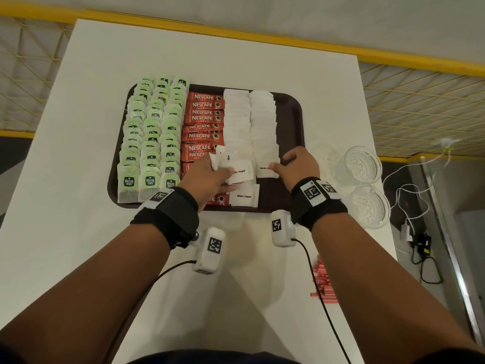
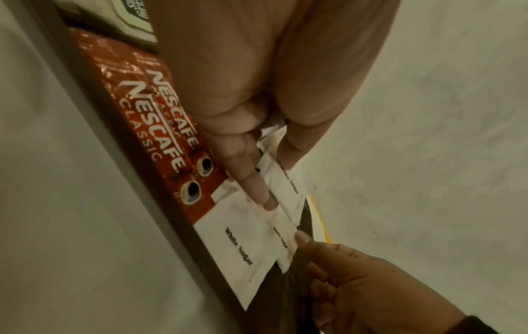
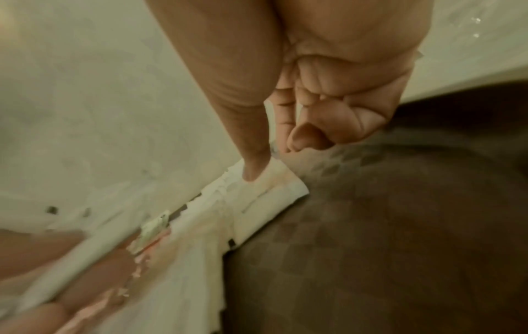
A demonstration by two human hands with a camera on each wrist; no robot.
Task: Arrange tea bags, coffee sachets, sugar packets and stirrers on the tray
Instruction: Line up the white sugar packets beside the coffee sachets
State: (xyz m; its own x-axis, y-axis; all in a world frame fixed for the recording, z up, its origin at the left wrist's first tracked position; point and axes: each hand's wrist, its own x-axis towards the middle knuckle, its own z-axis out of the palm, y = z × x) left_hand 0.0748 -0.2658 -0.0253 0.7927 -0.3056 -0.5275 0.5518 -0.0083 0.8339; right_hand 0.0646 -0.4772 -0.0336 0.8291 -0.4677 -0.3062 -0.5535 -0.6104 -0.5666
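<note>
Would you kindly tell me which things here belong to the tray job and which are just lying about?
Job:
tray
tea bags
coffee sachets
sugar packets
stirrers
left hand
right hand

Lying about:
glass bowls
cables

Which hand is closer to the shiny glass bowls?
Right. The right hand rests at the tray's right edge, just left of the glass bowls. The left hand holds sugar packets mid-tray, farther left.
</note>
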